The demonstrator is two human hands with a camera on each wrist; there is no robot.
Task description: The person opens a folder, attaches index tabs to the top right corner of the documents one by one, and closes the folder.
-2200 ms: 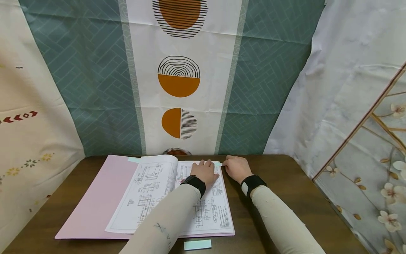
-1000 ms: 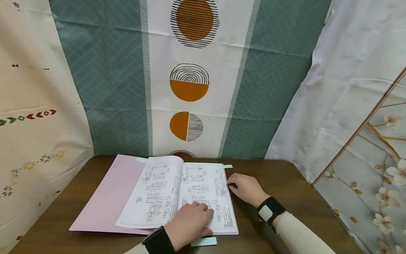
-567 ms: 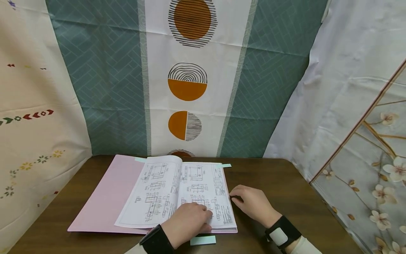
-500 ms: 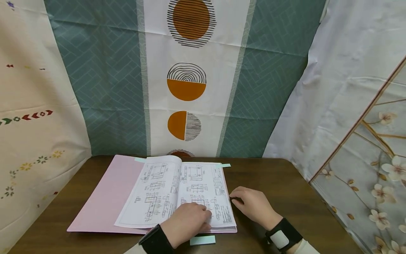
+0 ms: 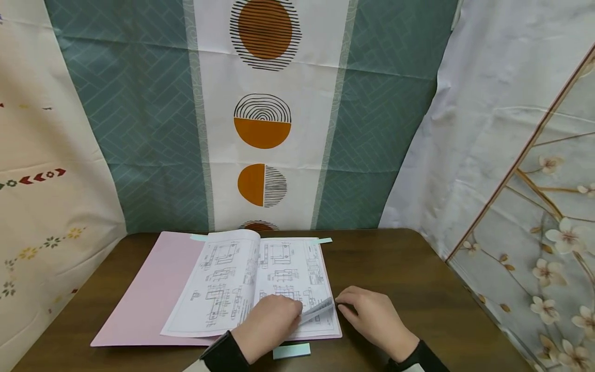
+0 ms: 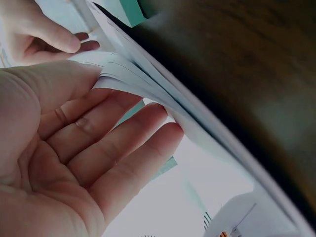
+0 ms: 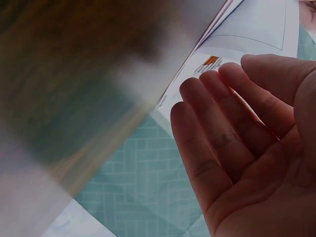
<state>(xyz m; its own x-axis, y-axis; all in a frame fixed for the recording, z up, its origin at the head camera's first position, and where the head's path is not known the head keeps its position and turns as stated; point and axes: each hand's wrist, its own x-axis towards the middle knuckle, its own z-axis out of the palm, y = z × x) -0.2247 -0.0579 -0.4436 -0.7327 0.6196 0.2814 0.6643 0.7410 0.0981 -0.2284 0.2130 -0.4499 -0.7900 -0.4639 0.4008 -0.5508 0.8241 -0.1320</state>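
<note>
on the dark table (image 5: 381, 263) the pink folder (image 5: 132, 305) lies spread open, its right-hand page (image 5: 281, 266) running lengthwise away from the person. here's the right hand (image 5: 374, 312), just off that page's right edge, fingers loosely bent, gripping nothing; whether a fingertip touches paper, can't tell. the left hand (image 5: 269, 323) is over the near edge, paper pinched between thumb and fingers! and the curled flap (image 5: 318, 310) slants from the left fingers toward the right fingertips, on their left. below, a mint strip (image 5: 291, 351) lies flat.
</note>
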